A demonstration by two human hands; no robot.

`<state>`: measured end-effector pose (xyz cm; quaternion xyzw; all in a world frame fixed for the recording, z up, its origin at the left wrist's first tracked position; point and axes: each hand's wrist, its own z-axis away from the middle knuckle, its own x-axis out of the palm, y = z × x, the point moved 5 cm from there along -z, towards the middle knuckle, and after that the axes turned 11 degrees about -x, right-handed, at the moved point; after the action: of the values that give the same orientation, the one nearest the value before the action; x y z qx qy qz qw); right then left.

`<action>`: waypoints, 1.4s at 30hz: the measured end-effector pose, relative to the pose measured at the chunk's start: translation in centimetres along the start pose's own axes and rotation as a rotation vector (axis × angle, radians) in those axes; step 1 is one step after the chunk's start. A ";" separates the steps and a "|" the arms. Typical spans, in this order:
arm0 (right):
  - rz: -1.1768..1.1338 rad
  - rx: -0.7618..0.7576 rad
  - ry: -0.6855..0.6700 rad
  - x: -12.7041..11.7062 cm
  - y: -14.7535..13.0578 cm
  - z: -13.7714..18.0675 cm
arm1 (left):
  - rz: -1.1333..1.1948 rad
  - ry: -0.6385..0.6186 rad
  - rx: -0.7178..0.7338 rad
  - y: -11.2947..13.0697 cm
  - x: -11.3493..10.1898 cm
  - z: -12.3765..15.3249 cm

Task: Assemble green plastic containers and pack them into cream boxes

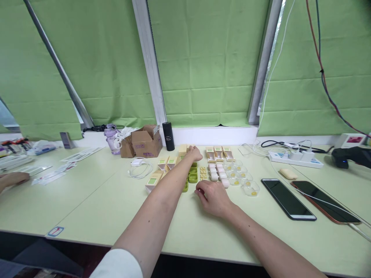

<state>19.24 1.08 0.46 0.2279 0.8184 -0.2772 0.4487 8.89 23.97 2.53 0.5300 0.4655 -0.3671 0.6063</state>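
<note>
My left hand [194, 153] reaches far across the table to the back of the small goods, beside a small cardboard box [182, 149]. Its fingertips are mostly hidden, so a grip cannot be told. Nearer the front edge, my right hand [213, 197] rests low over the table with loosely curled fingers, thumb apart, and nothing visible in them. Green trays [193, 177] sit between the hands, partly behind my left forearm. Just beyond my right hand are small yellow pieces [203, 173], pale pink blocks [213, 176] and clear cups with yellow centres [251, 189].
Small window boxes [218, 153] stand behind the pink blocks; others [153, 181] lie left of my forearm. A carton [146, 142], black bottle [168, 136] and white cable [140, 164] are farther back. Phones [286, 199] and a power strip [295, 159] lie right. Another person's hand [14, 179] shows at far left.
</note>
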 end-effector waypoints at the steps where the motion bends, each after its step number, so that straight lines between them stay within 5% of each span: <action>1: 0.002 0.002 -0.004 0.0 0.0 0.0 | 0.020 -0.011 0.011 0.1 -0.2 0.1; 8: -0.002 -0.004 -0.012 0.3 0.2 0.0 | 0.267 0.083 0.226 -0.6 -5.3 1.9; 16: 0.008 -0.001 -0.020 0.9 0.2 -0.1 | 0.544 0.248 0.298 -7.1 -9.2 8.8; 19: 0.019 0.009 -0.046 1.0 0.2 -0.1 | 0.518 0.290 0.292 -8.9 -8.8 11.4; 26: 0.069 0.061 -0.099 0.7 0.8 0.1 | 0.061 0.146 0.317 -10.0 -7.2 14.8; 42: 0.054 0.095 -0.135 1.0 1.8 0.3 | -0.304 -0.054 0.432 -10.1 -5.7 17.7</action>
<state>20.09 2.35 -0.96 0.2517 0.7658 -0.3182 0.4990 0.86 4.55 5.06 0.5612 0.4340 -0.5589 0.4293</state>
